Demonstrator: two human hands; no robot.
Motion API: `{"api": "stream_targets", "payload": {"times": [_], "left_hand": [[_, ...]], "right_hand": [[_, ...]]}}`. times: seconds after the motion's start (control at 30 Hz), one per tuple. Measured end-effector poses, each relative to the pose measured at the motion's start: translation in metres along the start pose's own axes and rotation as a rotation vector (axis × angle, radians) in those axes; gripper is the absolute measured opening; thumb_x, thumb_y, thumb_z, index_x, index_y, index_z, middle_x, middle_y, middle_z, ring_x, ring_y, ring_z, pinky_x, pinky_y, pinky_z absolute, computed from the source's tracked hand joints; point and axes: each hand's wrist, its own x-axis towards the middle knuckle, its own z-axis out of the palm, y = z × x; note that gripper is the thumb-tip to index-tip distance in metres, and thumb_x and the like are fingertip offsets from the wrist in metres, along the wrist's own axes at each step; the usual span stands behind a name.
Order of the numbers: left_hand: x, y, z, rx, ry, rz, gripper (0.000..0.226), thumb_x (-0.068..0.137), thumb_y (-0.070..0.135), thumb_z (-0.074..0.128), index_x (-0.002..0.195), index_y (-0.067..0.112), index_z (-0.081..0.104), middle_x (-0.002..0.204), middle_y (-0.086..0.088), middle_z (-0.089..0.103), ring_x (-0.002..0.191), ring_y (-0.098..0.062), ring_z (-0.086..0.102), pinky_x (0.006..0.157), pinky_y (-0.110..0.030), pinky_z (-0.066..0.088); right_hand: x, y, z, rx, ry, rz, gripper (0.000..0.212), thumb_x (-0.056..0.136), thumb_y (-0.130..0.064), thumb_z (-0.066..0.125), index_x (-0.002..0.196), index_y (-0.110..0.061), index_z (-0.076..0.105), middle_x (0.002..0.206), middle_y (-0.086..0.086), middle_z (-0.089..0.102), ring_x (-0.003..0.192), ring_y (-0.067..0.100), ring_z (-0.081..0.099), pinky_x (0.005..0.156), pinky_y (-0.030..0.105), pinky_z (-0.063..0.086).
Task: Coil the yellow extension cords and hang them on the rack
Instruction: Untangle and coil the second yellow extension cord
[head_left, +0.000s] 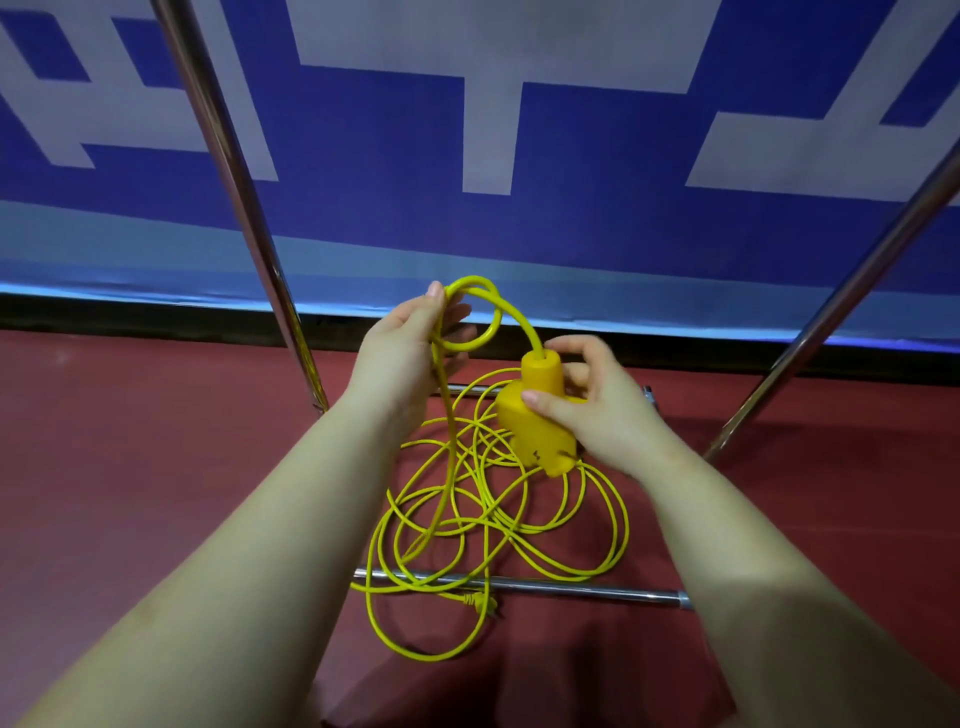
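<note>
A yellow extension cord (498, 525) lies in a loose tangle of loops on the dark red floor below my hands. Its chunky yellow socket head (535, 410) is held up in my right hand (597, 410), thumb across its side. From the top of the head the cord arcs left into a small loop (470, 312) pinched in my left hand (410, 348). One strand hangs from that hand down into the pile. The cord's plug (480, 603) rests on the floor by the near rack bar.
Two slanted chrome rack poles rise at left (234, 182) and right (841, 306). A chrome base bar (571, 590) lies across the floor under the pile, another (647, 392) behind my hands. A blue and white banner (519, 208) covers the wall ahead.
</note>
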Motion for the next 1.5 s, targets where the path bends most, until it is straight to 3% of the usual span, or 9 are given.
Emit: {"api": "stream_targets", "payload": {"times": [0.23, 0.47, 0.6, 0.77, 0.93, 1.07, 1.17, 1.4, 1.5], "left_hand": [[-0.002, 0.006, -0.006, 0.168, -0.074, -0.080, 0.026, 0.096, 0.039, 0.049, 0.103, 0.022, 0.067, 0.100, -0.004, 0.073, 0.063, -0.002, 0.067, 0.059, -0.020, 0.046], [-0.010, 0.006, -0.007, 0.096, -0.329, -0.318, 0.027, 0.096, 0.037, 0.046, 0.109, 0.021, 0.065, 0.089, -0.003, 0.075, 0.069, -0.014, 0.070, 0.061, -0.022, 0.054], [-0.011, 0.000, -0.007, 0.119, -0.407, -0.340, 0.029, 0.093, 0.033, 0.050, 0.116, 0.020, 0.063, 0.107, -0.010, 0.072, 0.086, -0.021, 0.070, 0.074, -0.029, 0.055], [-0.013, -0.011, -0.002, 0.092, -0.425, -0.276, 0.025, 0.079, 0.024, 0.062, 0.102, 0.015, 0.066, 0.094, -0.009, 0.074, 0.083, -0.019, 0.072, 0.079, -0.030, 0.057], [-0.012, -0.016, 0.008, -0.017, -0.414, -0.209, 0.045, 0.074, 0.025, 0.064, 0.117, 0.011, 0.063, 0.094, -0.011, 0.072, 0.083, -0.019, 0.070, 0.083, -0.032, 0.055], [-0.008, -0.017, 0.008, -0.030, -0.431, -0.205, 0.038, 0.071, 0.021, 0.066, 0.108, 0.013, 0.064, 0.083, -0.007, 0.074, 0.078, -0.019, 0.071, 0.080, -0.031, 0.056], [-0.010, -0.018, 0.010, 0.033, -0.454, -0.212, 0.038, 0.066, 0.021, 0.067, 0.103, 0.013, 0.064, 0.088, -0.008, 0.074, 0.079, -0.020, 0.072, 0.076, -0.030, 0.058], [-0.010, -0.019, 0.007, 0.456, -0.329, -0.163, 0.043, 0.078, 0.059, 0.060, 0.094, 0.020, 0.070, 0.096, -0.002, 0.074, 0.097, -0.022, 0.069, 0.096, -0.040, 0.048], [-0.011, -0.024, 0.007, 0.624, -0.292, -0.195, 0.045, 0.088, 0.061, 0.048, 0.083, 0.022, 0.069, 0.090, 0.000, 0.072, 0.096, -0.023, 0.066, 0.080, -0.029, 0.045]], "right_hand": [[-0.001, -0.009, -0.017, -0.106, 0.133, -0.123, 0.036, 0.076, -0.016, 0.076, 0.092, -0.040, 0.054, 0.092, -0.008, 0.065, 0.083, 0.010, 0.063, 0.079, 0.029, 0.052], [-0.001, -0.011, -0.029, -0.437, 0.030, -0.144, 0.051, 0.075, -0.027, 0.076, 0.124, -0.027, 0.060, 0.092, -0.013, 0.052, 0.095, 0.012, 0.054, 0.088, 0.024, 0.040], [-0.001, -0.015, -0.029, -0.394, -0.055, -0.132, 0.053, 0.072, -0.029, 0.078, 0.123, -0.030, 0.061, 0.095, -0.013, 0.057, 0.097, 0.010, 0.058, 0.091, 0.028, 0.043], [-0.006, -0.022, -0.025, -0.196, -0.047, -0.093, 0.062, 0.065, -0.022, 0.083, 0.117, -0.035, 0.052, 0.092, -0.003, 0.066, 0.074, 0.012, 0.061, 0.076, 0.029, 0.051], [-0.007, -0.024, -0.020, -0.043, 0.092, -0.066, 0.061, 0.066, -0.022, 0.083, 0.112, -0.036, 0.045, 0.100, -0.006, 0.064, 0.062, 0.002, 0.059, 0.065, 0.024, 0.045], [-0.006, -0.019, -0.019, -0.056, 0.042, -0.071, 0.056, 0.071, -0.025, 0.080, 0.116, -0.043, 0.052, 0.117, -0.010, 0.058, 0.082, 0.005, 0.063, 0.083, 0.032, 0.053], [-0.005, -0.018, -0.020, -0.008, -0.026, -0.067, 0.040, 0.075, -0.015, 0.076, 0.104, -0.036, 0.059, 0.107, -0.010, 0.065, 0.103, 0.005, 0.061, 0.098, 0.037, 0.049], [-0.002, -0.019, -0.024, 0.246, 0.056, 0.006, 0.028, 0.077, -0.009, 0.070, 0.100, -0.024, 0.062, 0.100, 0.000, 0.066, 0.088, 0.008, 0.064, 0.071, 0.017, 0.052], [0.001, -0.018, -0.024, 0.324, 0.139, 0.027, 0.026, 0.077, -0.009, 0.071, 0.096, -0.026, 0.063, 0.101, 0.003, 0.066, 0.093, 0.014, 0.064, 0.076, 0.024, 0.053]]}}
